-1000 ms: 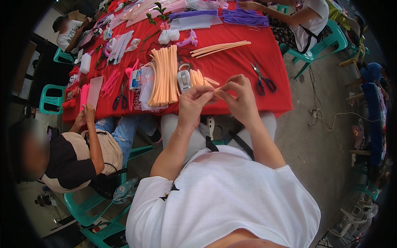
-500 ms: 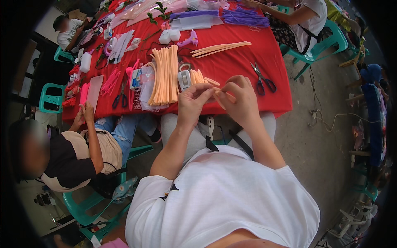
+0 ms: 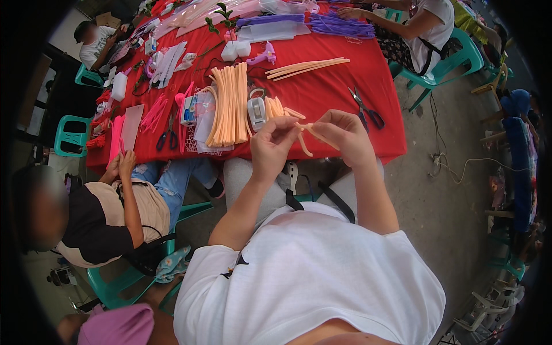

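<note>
Just off the table's near edge, I hold a bent peach pipe cleaner (image 3: 304, 144) between both hands. My left hand (image 3: 269, 150) pinches one part between thumb and fingers. The fingertips of my right hand (image 3: 349, 138) close on the other part, and one end hangs down between the hands. Beyond my left hand lie short peach pieces (image 3: 275, 107) and a grey-white tape dispenser (image 3: 256, 113). A thick bundle of long peach pipe cleaners (image 3: 229, 106) lies left of them. Dark-handled scissors (image 3: 368, 110) rest beyond my right hand.
On the red tablecloth (image 3: 322, 92) are a few loose peach stems (image 3: 307, 68), a purple glue gun (image 3: 263, 54) and purple pipe cleaners (image 3: 339, 26). A co-worker (image 3: 109, 213) sits at my left; another (image 3: 422, 31) sits at the far right. A cable (image 3: 454, 167) crosses the floor.
My hands have drawn slightly apart, the right one moving right, so more of the bent pipe cleaner shows between them. At lower left, a person in purple has come further into view.
</note>
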The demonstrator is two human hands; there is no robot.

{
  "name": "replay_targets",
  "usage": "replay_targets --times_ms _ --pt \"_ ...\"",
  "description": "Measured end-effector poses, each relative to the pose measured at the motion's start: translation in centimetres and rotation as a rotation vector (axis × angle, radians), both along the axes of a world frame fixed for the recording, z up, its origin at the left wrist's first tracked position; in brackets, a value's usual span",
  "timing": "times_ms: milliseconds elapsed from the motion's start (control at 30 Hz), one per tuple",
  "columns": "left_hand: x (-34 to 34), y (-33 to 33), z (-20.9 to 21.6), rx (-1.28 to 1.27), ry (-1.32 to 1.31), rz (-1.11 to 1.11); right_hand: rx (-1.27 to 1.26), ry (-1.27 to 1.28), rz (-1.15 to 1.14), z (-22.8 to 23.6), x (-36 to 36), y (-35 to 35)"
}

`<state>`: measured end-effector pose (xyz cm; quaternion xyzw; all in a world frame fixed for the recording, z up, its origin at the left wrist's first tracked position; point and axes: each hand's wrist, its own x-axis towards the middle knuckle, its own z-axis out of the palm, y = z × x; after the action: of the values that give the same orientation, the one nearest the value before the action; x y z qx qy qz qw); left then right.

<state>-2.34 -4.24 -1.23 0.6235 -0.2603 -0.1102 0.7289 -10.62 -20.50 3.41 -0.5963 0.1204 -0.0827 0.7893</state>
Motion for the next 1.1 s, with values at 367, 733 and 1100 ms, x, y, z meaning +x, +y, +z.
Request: replay_targets --times_ms 367,733,1100 --pt "0.5 0.6 0.8 -0.201 0.386 -0.059 -0.549 -0.071 0.111 -0.1 -1.1 -0.8" --pt "0.0 0.5 0.0 -0.251 0.465 -0.149 -0.477 -0.078 -0.064 -1.8 0.2 0.5" --pt "0.1 0.5 -0.2 -0.261 0.446 -0.177 -0.431 -0.059 -0.142 -1.7 0.2 1.4"
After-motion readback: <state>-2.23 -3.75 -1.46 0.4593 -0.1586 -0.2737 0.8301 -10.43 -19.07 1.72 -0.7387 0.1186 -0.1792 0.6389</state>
